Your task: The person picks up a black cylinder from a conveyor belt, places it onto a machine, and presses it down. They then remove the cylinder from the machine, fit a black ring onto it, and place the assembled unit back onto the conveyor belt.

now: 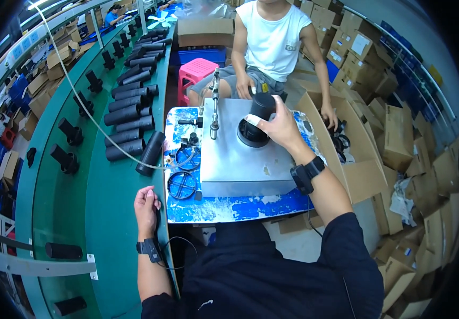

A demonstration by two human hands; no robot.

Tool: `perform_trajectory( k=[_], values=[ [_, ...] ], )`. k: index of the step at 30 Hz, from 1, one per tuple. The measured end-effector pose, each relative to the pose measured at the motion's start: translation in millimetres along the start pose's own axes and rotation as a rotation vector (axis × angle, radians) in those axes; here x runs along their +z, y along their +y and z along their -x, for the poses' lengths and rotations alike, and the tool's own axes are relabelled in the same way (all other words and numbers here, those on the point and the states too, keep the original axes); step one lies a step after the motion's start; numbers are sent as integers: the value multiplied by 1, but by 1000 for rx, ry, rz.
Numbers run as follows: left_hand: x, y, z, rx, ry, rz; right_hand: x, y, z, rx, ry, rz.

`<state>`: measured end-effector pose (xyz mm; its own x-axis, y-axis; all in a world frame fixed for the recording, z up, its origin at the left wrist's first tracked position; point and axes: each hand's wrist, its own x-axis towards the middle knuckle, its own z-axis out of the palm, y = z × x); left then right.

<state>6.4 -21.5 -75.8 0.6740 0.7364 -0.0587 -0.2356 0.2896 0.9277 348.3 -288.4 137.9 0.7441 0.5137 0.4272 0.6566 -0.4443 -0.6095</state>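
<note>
My right hand (281, 126) grips a black cylinder (263, 106), its thumb along the near side. The cylinder stands slightly tilted in a round black base (252, 135) on top of a silver metal box (245, 167). A white wrap covers part of the thumb. My left hand (147, 206) rests at the edge of the green conveyor (118, 207), fingers curled in with nothing visible in them. Just beyond it a loose black tube (150, 153) lies aslant. A metal valve fitting (214, 109) rises at the box's left side.
Several black tubes (128, 114) lie along the conveyor, with upright black parts (70, 132) left of them. Black rings (181, 184) lie on the blue-and-white table (229, 210). A seated co-worker (274, 42) reaches into an open carton (365, 178) of black parts. A pale hose (88, 114) crosses the conveyor.
</note>
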Motion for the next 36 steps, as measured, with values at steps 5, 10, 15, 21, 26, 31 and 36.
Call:
perform_trajectory(
  k=[5, 10, 15, 21, 26, 31, 36],
  values=[
    [0, 3, -4, 11, 2, 0, 9, 17, -5, -84, 41, 184],
    [-2, 1, -7, 17, -5, -10, 2, 40, -20, -93, -158, -43],
    [-2, -1, -6, 28, 3, -23, -14, 58, -51, -117, -501, -288],
    [8, 4, 4, 44, -25, -183, -20, 55, -64, -138, -745, -421],
    [8, 1, 1, 53, -14, -193, -11, 24, -16, -50, -392, -156],
    [5, 0, -2, 55, 3, -161, -6, 13, 0, 5, -176, 13],
    [6, -1, -3, 68, -8, -151, -11, 47, -28, -135, -420, -234]
  ],
)
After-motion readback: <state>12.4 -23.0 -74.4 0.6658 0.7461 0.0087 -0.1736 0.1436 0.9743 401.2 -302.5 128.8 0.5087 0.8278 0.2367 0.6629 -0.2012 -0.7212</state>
